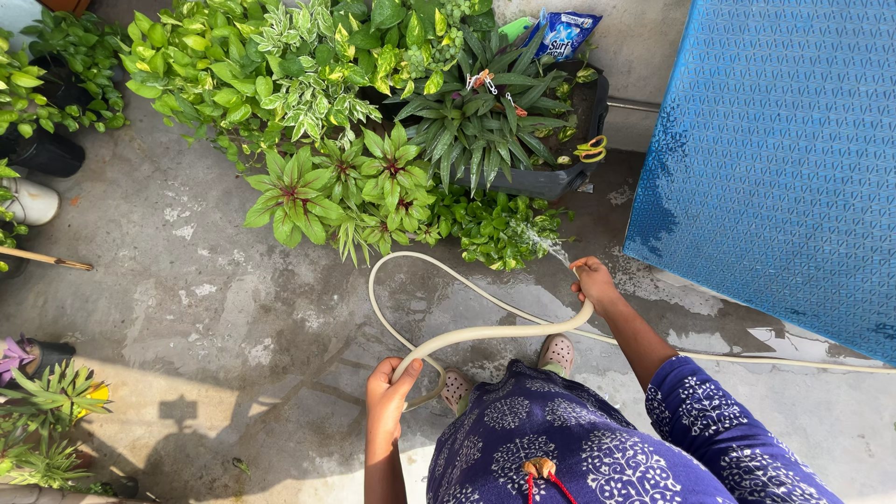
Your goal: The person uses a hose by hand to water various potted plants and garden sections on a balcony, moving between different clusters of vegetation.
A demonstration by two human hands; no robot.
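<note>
our right hand (594,283) grips the hose (485,331) end, spraying the plants (485,224); our left hand (387,387) clasps its loop.

smooth rubbery hose (485,331), rough wet concrete floor (233,317)

One package in view: a soft pouch (566,34), blue with white and some red and yellow print, is sitting at the top of your view, right of centre. It is leaning against the pale wall (635,47) behind the dark planter (551,177), tilted, its lower edge tucked behind the leaves. The top looks crumpled; you are not seeing whether it is open. A green patch is showing just to its left; what it is cannot be told. No signs or screens are showing.
</note>
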